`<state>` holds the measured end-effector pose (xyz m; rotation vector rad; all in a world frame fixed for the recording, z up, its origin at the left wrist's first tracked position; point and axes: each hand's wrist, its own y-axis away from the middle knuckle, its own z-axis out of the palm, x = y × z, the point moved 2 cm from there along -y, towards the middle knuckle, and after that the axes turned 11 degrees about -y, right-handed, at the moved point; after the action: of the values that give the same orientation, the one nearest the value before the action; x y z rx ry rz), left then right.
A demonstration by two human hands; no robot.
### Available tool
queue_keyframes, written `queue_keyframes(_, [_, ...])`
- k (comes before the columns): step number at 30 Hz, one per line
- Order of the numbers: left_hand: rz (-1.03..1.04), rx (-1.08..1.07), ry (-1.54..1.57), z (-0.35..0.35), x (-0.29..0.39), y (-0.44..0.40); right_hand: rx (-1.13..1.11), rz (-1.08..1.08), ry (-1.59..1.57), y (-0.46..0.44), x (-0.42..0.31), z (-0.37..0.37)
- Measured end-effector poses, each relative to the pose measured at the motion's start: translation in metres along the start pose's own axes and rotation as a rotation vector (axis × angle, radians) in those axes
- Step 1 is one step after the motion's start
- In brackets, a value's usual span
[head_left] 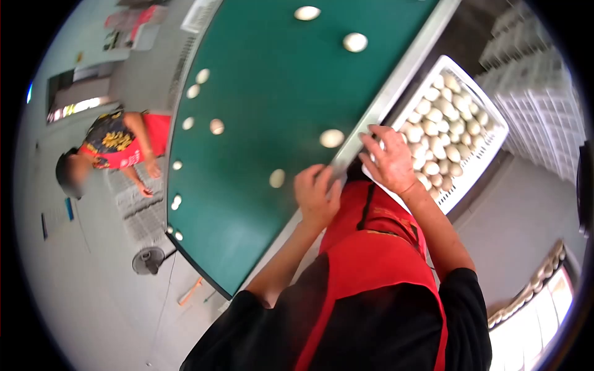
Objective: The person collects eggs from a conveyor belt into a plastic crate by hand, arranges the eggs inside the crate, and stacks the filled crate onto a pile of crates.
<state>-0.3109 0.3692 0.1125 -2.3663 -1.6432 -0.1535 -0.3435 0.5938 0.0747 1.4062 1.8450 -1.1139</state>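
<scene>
Two hands, fingers apart: my left hand (317,196) at the green belt's (266,86) edge near loose eggs (332,138), my right hand (392,163) by the egg-filled white crate (503,132), presumably set close for short reach.

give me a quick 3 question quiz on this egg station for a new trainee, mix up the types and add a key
1. True or false: the white crate holds many eggs.
2. Which of these is the wearer's right hand nearest to? A) the fan B) the white crate C) the other person
3. Fill in the colour: loose eggs lie scattered on a ____ surface.

Key: 1. True 2. B 3. green
</scene>
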Motion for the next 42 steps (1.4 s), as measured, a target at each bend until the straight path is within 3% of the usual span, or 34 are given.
queue_keyframes(4, [-0.325, 0.065, -0.322, -0.008, -0.085, 0.007, -0.297, -0.139, -0.055, -0.056, -0.01, 0.065])
queue_keyframes(6, [-0.355, 0.045, -0.394, 0.0, -0.113, 0.012, -0.419, -0.213, 0.022, -0.067, -0.009, 0.101])
queue_keyframes(10, [-0.45, -0.023, -0.282, 0.01, -0.172, 0.002, -0.398, -0.223, -0.037, -0.093, -0.005, 0.138])
queue_keyframes(12, [-0.686, 0.063, -0.056, 0.017, -0.208, -0.002, -0.34, -0.156, -0.128, -0.103, 0.0, 0.142])
queue_keyframes(13, [-0.8, 0.183, -0.002, 0.016, -0.224, -0.007, -0.2, -0.178, -0.106, -0.11, -0.007, 0.132])
queue_keyframes(15, [-0.785, 0.372, -0.215, 0.016, -0.28, -0.014, -0.023, -0.124, -0.06, -0.131, -0.009, 0.1])
queue_keyframes(19, [-1.008, 0.262, -0.241, -0.019, -0.344, -0.069, 0.01, 0.118, 0.265, -0.168, 0.037, 0.053])
queue_keyframes(22, [-0.839, 0.064, -0.22, 0.008, -0.441, -0.073, -0.197, 0.188, 0.365, -0.184, 0.072, 0.048])
queue_keyframes(25, [-0.941, -0.103, -0.332, -0.003, -0.425, -0.105, -0.212, 0.163, 0.362, -0.2, 0.087, 0.056])
queue_keyframes(29, [-0.864, -0.128, -0.299, 0.002, -0.436, -0.119, -0.188, 0.248, 0.363, -0.211, 0.101, 0.085])
queue_keyframes(32, [-0.655, 0.013, 0.01, 0.043, -0.458, -0.116, -0.169, 0.269, 0.298, -0.209, 0.098, 0.095])
queue_keyframes(33, [-0.604, 0.046, 0.179, 0.045, -0.43, -0.125, -0.177, 0.269, 0.274, -0.204, 0.096, 0.096])
queue_keyframes(35, [-0.748, -0.144, 0.421, 0.022, -0.34, -0.154, -0.134, 0.292, 0.179, -0.193, 0.086, 0.089])
queue_keyframes(38, [-0.644, -0.37, 0.831, 0.022, -0.233, -0.16, 0.034, 0.391, -0.031, -0.167, 0.043, 0.045])
queue_keyframes(39, [-0.541, -0.444, 0.967, 0.023, -0.195, -0.155, 0.17, 0.378, -0.121, -0.147, 0.04, 0.032])
queue_keyframes(41, [-0.389, -0.64, 1.131, 0.023, -0.12, -0.141, 0.377, 0.577, -0.295, -0.094, 0.042, 0.004])
queue_keyframes(42, [-0.244, -0.689, 1.134, 0.037, -0.09, -0.127, 0.545, 0.756, -0.528, -0.065, 0.047, -0.005])
